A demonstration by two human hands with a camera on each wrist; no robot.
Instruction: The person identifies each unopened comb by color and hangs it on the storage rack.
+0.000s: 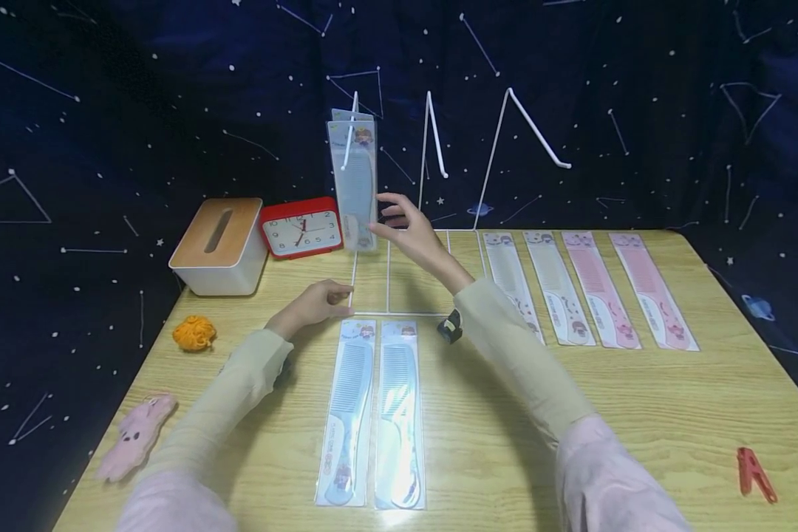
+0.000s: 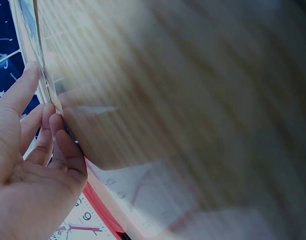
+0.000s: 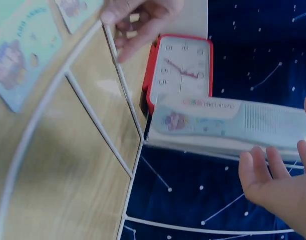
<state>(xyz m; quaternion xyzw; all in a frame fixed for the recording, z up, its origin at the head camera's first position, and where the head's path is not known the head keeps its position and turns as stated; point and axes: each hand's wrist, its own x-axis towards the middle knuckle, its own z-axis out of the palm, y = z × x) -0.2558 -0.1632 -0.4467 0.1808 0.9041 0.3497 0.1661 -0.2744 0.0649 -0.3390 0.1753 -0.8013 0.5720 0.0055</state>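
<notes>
Packaged blue combs (image 1: 355, 185) hang, one behind another, on the left hook of a white wire rack (image 1: 412, 313). Close beside their right edge is my right hand (image 1: 412, 230), fingers spread and loosely bent around nothing. My left hand (image 1: 315, 303) holds the rack's front left corner, thumb and forefinger on the rods. In front of the rack lie two more packaged blue combs, a left one (image 1: 347, 406) and a right one (image 1: 399, 406). The left wrist view shows a hand (image 2: 32, 160) at the edge of glossy clear packaging; which package is unclear.
A red clock (image 1: 301, 227) and a tissue box (image 1: 219, 247) stand left of the rack. Packaged cream combs (image 1: 558, 292) and pink combs (image 1: 600, 288) lie to the right. Orange yarn (image 1: 194, 333), a pink plush (image 1: 136, 440) and a red clip (image 1: 754, 474) lie near the table's sides.
</notes>
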